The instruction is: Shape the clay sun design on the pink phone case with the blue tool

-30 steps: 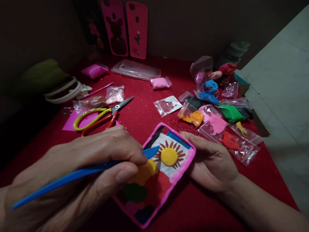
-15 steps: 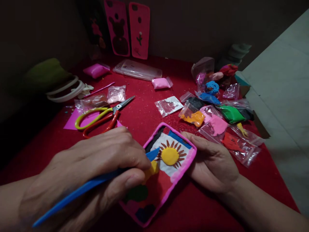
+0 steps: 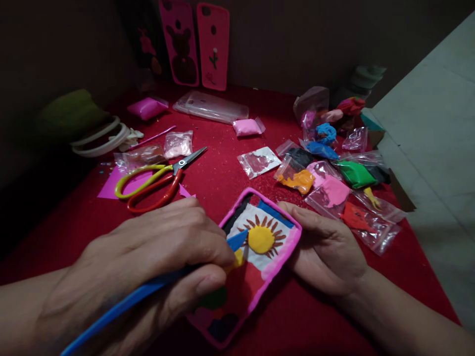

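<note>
My left hand (image 3: 159, 257) is closed around a blue tool (image 3: 122, 304), whose pointed tip touches the picture beside the sun's left rays. A pink-rimmed phone case (image 3: 276, 269) lies tilted below it, filled with coloured clay. On its white patch sits a yellow clay sun (image 3: 261, 240) with brown rays. Red clay (image 3: 245, 287) covers the middle, and green and dark pieces show lower down, partly in shadow. My right hand (image 3: 330, 252) holds the case at its right upper edge, thumb on the rim and fingers partly hidden beneath.
Scissors (image 3: 159, 183) with yellow and red handles lie at the left. Bags of coloured clay (image 3: 336, 192) crowd the right side of the red cloth. Clear cases (image 3: 211, 107) lie at the back, and two pink cases (image 3: 213, 47) stand against the wall.
My left hand and the blue tool have shifted slightly right, the tip now closer to the yellow sun. My right hand and the case have barely moved.
</note>
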### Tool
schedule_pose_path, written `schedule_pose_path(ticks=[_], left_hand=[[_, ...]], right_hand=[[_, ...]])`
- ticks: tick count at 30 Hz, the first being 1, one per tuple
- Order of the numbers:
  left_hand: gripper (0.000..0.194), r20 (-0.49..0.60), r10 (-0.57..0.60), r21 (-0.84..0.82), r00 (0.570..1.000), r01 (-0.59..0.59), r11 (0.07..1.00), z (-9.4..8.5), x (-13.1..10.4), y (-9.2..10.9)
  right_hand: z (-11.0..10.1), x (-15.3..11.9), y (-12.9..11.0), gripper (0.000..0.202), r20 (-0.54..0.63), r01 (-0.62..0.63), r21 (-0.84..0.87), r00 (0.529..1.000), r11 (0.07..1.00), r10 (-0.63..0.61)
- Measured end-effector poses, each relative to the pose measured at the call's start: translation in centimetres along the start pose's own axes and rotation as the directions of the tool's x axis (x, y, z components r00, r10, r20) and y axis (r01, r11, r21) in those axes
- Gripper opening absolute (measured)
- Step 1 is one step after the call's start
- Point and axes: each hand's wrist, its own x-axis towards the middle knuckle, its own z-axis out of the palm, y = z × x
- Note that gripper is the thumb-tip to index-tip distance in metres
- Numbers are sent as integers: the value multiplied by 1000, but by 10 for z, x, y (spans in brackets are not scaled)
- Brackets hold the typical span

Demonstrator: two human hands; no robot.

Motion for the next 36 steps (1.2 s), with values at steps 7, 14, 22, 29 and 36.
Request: schedule_pose_path(ticks=[7,14,22,29,36], left_hand=[[22,15,2,-23,1000,-2,1000,-1,0,0],[21,-1,-9,-41,1000,9,999,0,2,-1],[21,-4,-23,-27,1000,23,999,0,1,0],[20,-2,-21,-37,1000,21,999,-2,0,-1],[21,11,-1,-13,1000,1,1000,-2,3,0]], right_hand=[[-1,-1,0,19,22,-2,15,1000,1000,1],[-2,1,1,19,42,-2,26,999,1000,1],[0,-1,0,20,11,-9,-5,1000,1000,9],[0,0,0,20,22,-10,1,1000,1000,10],[1,0,0,19,-6,-1,-6,1000,1000,1]])
